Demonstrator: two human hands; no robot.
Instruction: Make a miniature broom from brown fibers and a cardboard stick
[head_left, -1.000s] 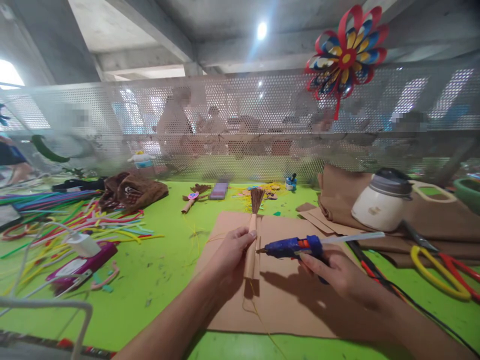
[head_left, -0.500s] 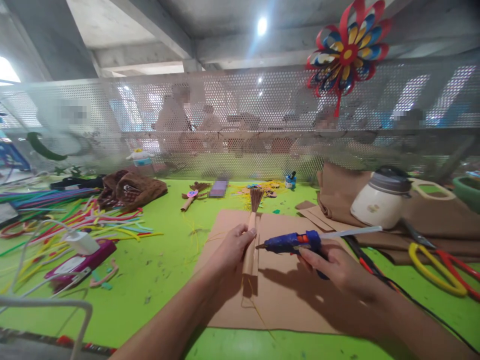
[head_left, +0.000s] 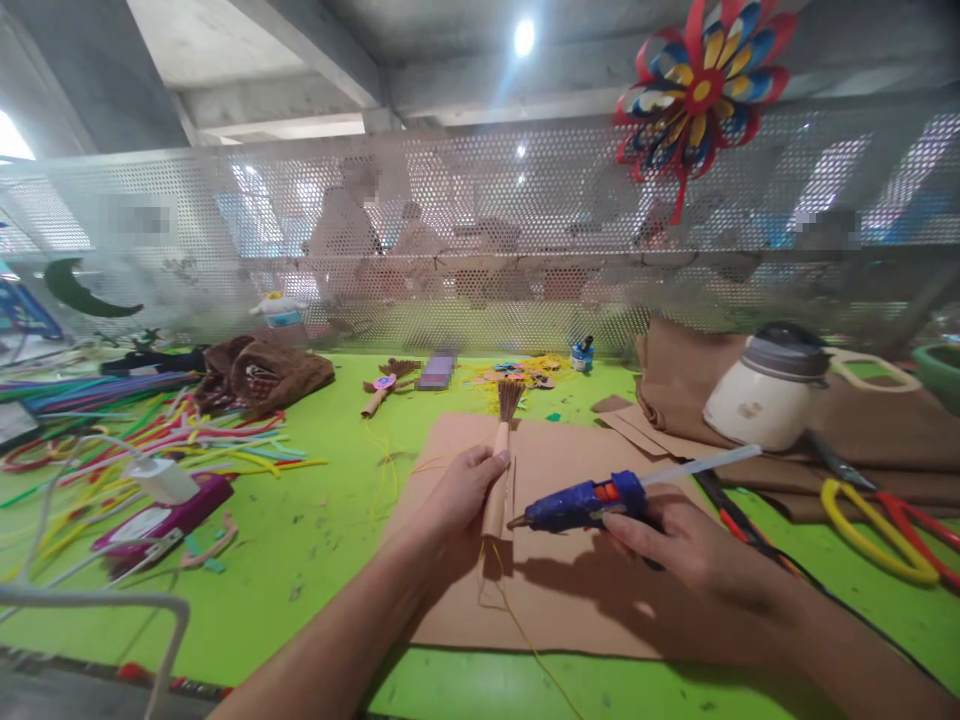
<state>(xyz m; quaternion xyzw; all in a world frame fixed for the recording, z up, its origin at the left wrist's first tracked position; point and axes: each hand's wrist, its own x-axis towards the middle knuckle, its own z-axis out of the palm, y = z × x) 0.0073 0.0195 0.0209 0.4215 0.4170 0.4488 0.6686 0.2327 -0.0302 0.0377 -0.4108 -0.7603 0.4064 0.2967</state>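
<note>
And down comes the glue gun (head_left: 589, 503): its nozzle has slid along the tube (head_left: 496, 510) from mid-length to near the lower end, hovering right at the side seam. Whether the metal actually touches the paper, I can't tell. By my reading that leaves most of the seam above the tip, with only the last short stretch below it.

The hands, then! Left hand (head_left: 469, 490) pinches the tube, thumb laid over the upper part, bristles (head_left: 510, 400) poking out the far end. Right hand (head_left: 675, 540) is wrapped around the gun's grip, the glue stick (head_left: 705, 465) jutting from its back. The tube sits over the middle of the card (head_left: 570, 450), tilted slightly, yellow thread (head_left: 537, 656) trailing from its bottom across the card's front edge.

Now for room. The card spreads wide under the gun, and its front edge stops short of the near side of the desk (head_left: 315, 560). Leftwards there's green surface before the power bank (head_left: 165, 525). The right is tighter: cord (head_left: 750, 545) beside the wrist, scissors (head_left: 862, 483) beyond, jar (head_left: 761, 400) behind the stick.
</note>
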